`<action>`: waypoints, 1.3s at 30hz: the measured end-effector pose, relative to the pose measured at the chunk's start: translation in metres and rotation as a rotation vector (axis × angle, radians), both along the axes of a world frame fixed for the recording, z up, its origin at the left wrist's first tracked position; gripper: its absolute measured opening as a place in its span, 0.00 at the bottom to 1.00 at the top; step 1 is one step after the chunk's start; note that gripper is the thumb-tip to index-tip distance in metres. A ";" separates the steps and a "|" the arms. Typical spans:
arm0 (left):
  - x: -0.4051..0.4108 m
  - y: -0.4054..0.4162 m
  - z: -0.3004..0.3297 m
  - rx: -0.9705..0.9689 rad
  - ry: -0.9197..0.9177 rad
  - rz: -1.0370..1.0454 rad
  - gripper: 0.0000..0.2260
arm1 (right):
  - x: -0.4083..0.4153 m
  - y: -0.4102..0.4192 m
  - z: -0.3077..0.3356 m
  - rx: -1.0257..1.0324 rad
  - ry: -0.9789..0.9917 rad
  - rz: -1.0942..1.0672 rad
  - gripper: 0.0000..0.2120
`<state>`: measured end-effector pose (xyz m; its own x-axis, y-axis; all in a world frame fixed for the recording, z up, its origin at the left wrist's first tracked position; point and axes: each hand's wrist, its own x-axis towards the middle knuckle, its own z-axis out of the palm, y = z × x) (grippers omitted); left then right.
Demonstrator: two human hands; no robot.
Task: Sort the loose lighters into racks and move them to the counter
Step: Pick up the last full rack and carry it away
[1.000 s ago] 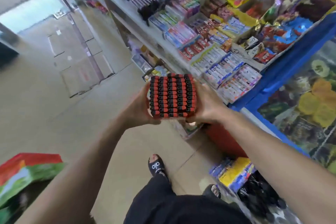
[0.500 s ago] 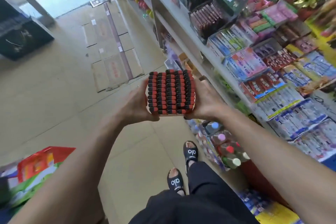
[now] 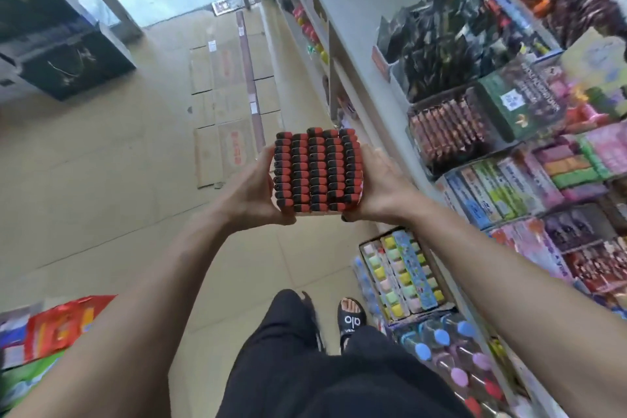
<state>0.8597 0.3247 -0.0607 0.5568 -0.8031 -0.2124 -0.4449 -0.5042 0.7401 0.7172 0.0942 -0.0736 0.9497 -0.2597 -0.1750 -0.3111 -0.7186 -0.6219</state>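
Overhead, full rack (image 3: 317, 170) of red-and-black lighters in five tight columns.

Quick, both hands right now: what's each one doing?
Left hand: grips the left side of the rack of lighters.
Right hand: grips the rack's right side.

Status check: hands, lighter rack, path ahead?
Left hand and right hand grip the full lighter rack from both sides. Flattened cardboard on floor ahead.
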 end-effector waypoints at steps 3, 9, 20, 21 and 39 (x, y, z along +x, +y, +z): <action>0.052 -0.022 -0.005 -0.028 0.000 -0.013 0.51 | 0.051 -0.023 -0.002 -0.003 -0.022 0.007 0.55; 0.177 -0.072 -0.022 0.019 -0.004 -0.088 0.52 | 0.155 -0.060 -0.011 0.044 -0.061 -0.050 0.56; 0.382 -0.201 -0.017 0.019 -0.073 -0.399 0.52 | 0.317 -0.132 -0.011 0.263 -0.142 -0.331 0.52; 0.394 -0.215 -0.017 0.022 -0.072 -0.423 0.52 | 0.328 -0.141 -0.015 0.265 -0.138 -0.366 0.50; 0.530 -0.462 -0.063 0.073 -0.306 -0.843 0.52 | 0.418 -0.283 -0.079 0.353 -0.116 -0.806 0.60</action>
